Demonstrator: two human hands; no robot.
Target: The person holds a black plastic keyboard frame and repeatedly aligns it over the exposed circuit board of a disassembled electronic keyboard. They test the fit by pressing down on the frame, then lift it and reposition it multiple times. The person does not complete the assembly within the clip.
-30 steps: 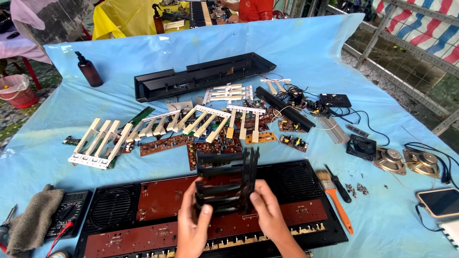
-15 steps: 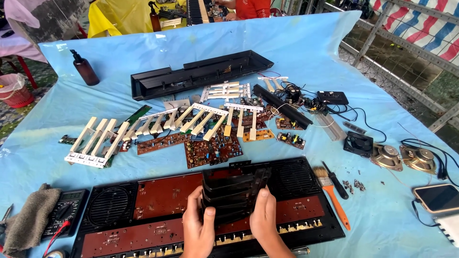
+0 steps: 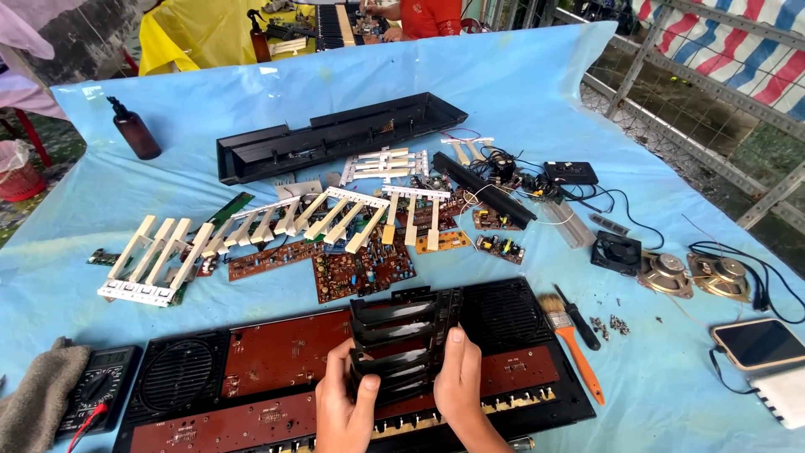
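My left hand (image 3: 342, 404) and my right hand (image 3: 459, 382) grip the two sides of a black plastic block of piano keys (image 3: 402, 338), held tilted just above an opened black keyboard case (image 3: 503, 315). The case lies along the near table edge, with brown circuit boards (image 3: 285, 352) and round speaker grilles (image 3: 178, 374) showing inside it. Beyond it lie sets of white keys (image 3: 159, 256) and loose brown circuit boards (image 3: 362, 270).
A long black keyboard shell (image 3: 335, 134), a brown pump bottle (image 3: 134, 128), an orange-handled brush (image 3: 570, 335), a screwdriver (image 3: 579, 306), two speakers (image 3: 696, 273), a phone (image 3: 759, 342), a multimeter (image 3: 88, 398), a grey rag (image 3: 38, 403) and tangled wires (image 3: 537, 180) lie on the blue sheet.
Both hands with the black key block have shifted slightly toward me and lower over the open case. The other parts on the sheet have not moved.
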